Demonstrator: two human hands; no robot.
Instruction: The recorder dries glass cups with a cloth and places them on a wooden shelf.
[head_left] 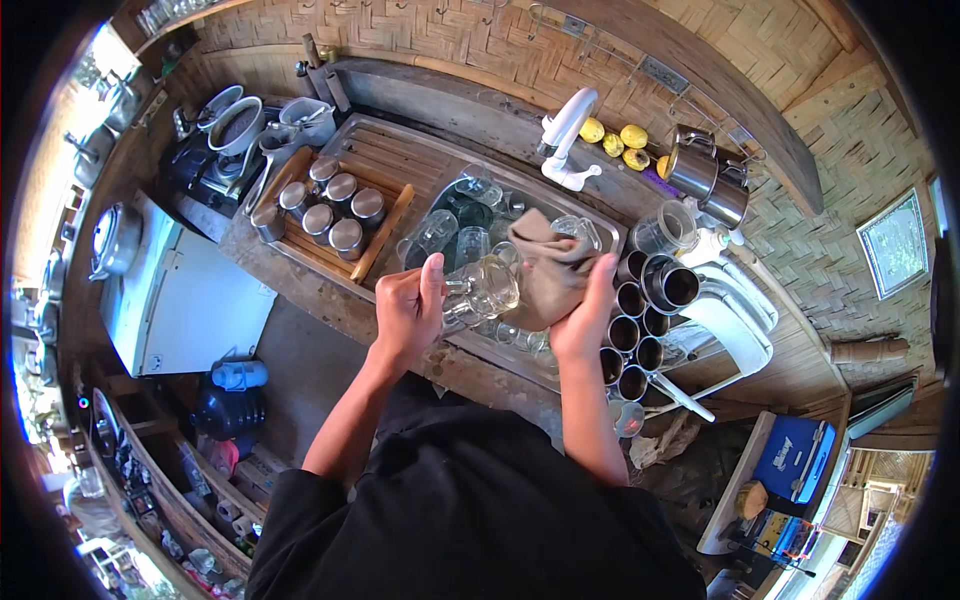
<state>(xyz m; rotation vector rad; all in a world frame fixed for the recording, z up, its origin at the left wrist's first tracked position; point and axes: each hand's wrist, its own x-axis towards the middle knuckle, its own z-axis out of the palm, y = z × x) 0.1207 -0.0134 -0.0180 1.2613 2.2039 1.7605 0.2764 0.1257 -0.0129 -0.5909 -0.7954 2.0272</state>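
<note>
A clear glass mug (pixel 492 287) is held above massed glassware (pixel 437 230), clamped by the left hand's (pixel 408 312) curled fingers. At three o'clock from it, a brown cloth (pixel 545 275) is supported by the right hand (pixel 583 322); whether those covered fingers are closed cannot be told. A wooden tray (pixel 385 232) is set at ten, a white tap (pixel 570 150) at one.
</note>
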